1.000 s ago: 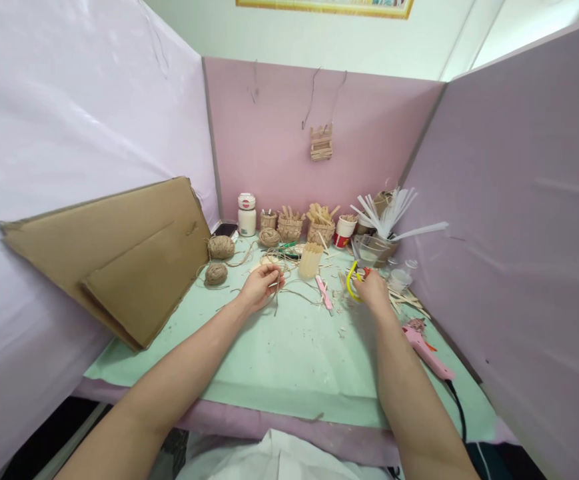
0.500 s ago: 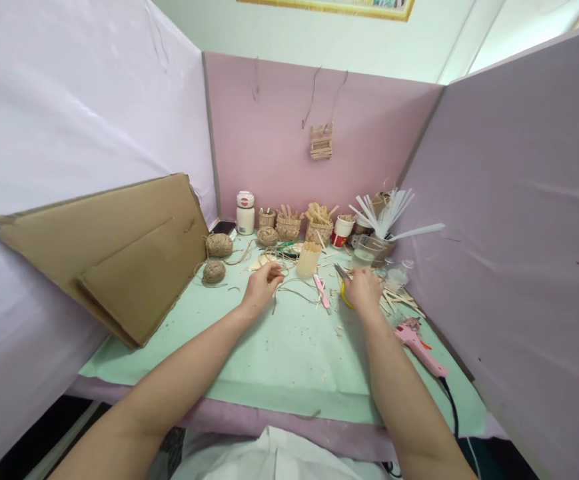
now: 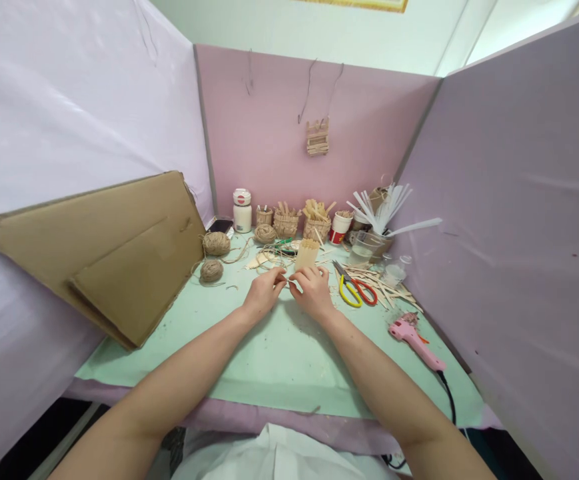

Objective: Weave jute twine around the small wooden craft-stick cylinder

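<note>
My left hand (image 3: 264, 293) and my right hand (image 3: 312, 290) meet over the middle of the mat, fingertips pinched close together on a thin piece of twine (image 3: 287, 281). Most of the twine is hidden by my fingers. Just behind my right hand stands a small holder of pale wooden sticks (image 3: 307, 253), its lower part covered by the hand. Scissors with one yellow and one red handle (image 3: 353, 287) lie to the right of my right hand. Beyond my left hand is a loose tangle of twine (image 3: 269, 256).
Balls of twine (image 3: 216, 243) sit at the left, beside leaning cardboard (image 3: 134, 267). Stick-filled baskets (image 3: 316, 229) and a white jar (image 3: 242, 212) line the back. At the right are loose wooden strips (image 3: 386, 287), a cup of water (image 3: 364, 249) and a corded pink glue gun (image 3: 419, 343).
My right hand has let go of the scissors, leaving them on the mat, and moved left to join my left hand at the twine. The view has shifted slightly.
</note>
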The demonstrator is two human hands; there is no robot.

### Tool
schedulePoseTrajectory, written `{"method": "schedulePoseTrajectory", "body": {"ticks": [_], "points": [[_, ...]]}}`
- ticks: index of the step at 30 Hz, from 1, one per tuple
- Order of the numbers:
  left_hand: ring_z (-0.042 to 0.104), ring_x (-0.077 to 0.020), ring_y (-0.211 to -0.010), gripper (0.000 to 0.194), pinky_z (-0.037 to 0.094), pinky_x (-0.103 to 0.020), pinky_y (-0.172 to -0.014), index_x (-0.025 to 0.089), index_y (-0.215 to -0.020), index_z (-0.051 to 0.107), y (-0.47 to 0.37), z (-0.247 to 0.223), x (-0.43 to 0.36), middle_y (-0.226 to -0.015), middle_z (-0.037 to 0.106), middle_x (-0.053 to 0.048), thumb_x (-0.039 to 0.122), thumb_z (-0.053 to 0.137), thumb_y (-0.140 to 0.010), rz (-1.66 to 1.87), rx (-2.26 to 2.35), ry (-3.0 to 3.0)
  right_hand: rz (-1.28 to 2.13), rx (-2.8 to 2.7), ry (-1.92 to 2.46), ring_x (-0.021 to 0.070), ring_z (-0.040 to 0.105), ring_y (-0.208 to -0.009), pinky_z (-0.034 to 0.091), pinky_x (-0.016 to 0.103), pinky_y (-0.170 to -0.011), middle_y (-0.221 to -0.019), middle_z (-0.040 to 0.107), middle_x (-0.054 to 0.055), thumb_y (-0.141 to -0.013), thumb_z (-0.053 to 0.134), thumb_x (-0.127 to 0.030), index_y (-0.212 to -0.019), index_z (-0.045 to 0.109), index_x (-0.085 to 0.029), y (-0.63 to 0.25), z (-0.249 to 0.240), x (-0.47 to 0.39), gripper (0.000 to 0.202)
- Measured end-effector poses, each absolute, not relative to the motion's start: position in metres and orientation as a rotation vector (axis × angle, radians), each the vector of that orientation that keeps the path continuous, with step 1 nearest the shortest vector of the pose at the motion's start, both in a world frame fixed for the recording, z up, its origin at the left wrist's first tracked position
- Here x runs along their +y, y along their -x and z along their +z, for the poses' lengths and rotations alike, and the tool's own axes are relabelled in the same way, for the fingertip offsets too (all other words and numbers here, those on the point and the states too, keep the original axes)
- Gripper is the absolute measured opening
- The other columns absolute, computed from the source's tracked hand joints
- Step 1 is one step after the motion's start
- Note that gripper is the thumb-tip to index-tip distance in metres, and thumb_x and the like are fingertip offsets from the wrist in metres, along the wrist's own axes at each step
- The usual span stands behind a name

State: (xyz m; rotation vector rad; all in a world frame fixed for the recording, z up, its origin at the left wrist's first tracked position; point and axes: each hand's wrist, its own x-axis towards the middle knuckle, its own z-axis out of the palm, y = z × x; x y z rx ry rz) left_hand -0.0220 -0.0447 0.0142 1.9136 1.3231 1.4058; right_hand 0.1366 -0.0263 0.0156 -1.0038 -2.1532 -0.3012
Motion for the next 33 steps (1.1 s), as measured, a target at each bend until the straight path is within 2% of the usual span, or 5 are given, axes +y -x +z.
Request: {"method": "schedulePoseTrajectory", "body": {"ticks": [9,15,20,25,33], "points": [[0.063,-0.0170,-0.075,0.024,0.047,-0.030,-0.074,0.020,-0.093,0.060,0.019,0.011,-0.042,-0.079,0.067,-0.004,0.018,0.061,-0.070,1.369,1.256,-1.790,-0.155,-2.134,1.010,0.0172,0.046,-0.084,0.021,0.035,-0.086,-0.080,0.059,0.003,-0.077,0.050,-0.017,-0.074,0.058,-0.019,-0.136,0.014,-0.026,0.008],[0.060,-0.0137,-0.063,0.026,0.049,-0.029,-0.068,0.015,-0.081,0.055,0.012,0.017,-0.041,-0.065,0.063,-0.001,0.024,0.071,-0.062,1.339,1.097,-1.318,0.407,-1.913,1.013,0.0162,0.048,-0.079,0.032,0.030,-0.077,-0.074,0.056,0.001,-0.071,0.050,-0.022,-0.068,0.053,-0.019,-0.133,0.011,-0.025,0.005],[0.060,-0.0119,-0.061,0.031,0.049,-0.028,-0.066,0.015,-0.076,0.052,0.008,0.020,-0.041,-0.063,0.060,0.001,0.024,0.075,-0.058,1.358,1.052,-1.202,0.826,-1.755,1.030,0.0139,0.048,-0.070,0.037,0.026,-0.069,-0.069,0.055,-0.001,-0.071,0.046,-0.028,-0.069,0.053,-0.018,-0.133,0.008,-0.020,0.012],[0.061,-0.0129,-0.061,0.029,0.050,-0.028,-0.065,0.015,-0.073,0.052,0.008,0.020,-0.042,-0.059,0.059,0.002,0.022,0.075,-0.057,1.392,1.108,-1.179,0.707,-1.768,1.088,0.0156,0.049,-0.076,0.038,0.029,-0.075,-0.078,0.059,0.001,-0.068,0.053,-0.033,-0.077,0.058,-0.019,-0.136,0.010,-0.022,0.017],[0.060,-0.0136,-0.063,0.024,0.048,-0.026,-0.064,0.016,-0.076,0.053,0.010,0.011,-0.040,-0.066,0.062,-0.001,0.023,0.070,-0.062,1.372,1.175,-1.353,0.610,-1.828,1.116,0.0147,0.049,-0.071,0.037,0.027,-0.072,-0.070,0.059,0.000,-0.067,0.051,-0.027,-0.066,0.057,-0.019,-0.134,0.011,-0.024,0.010]]}}
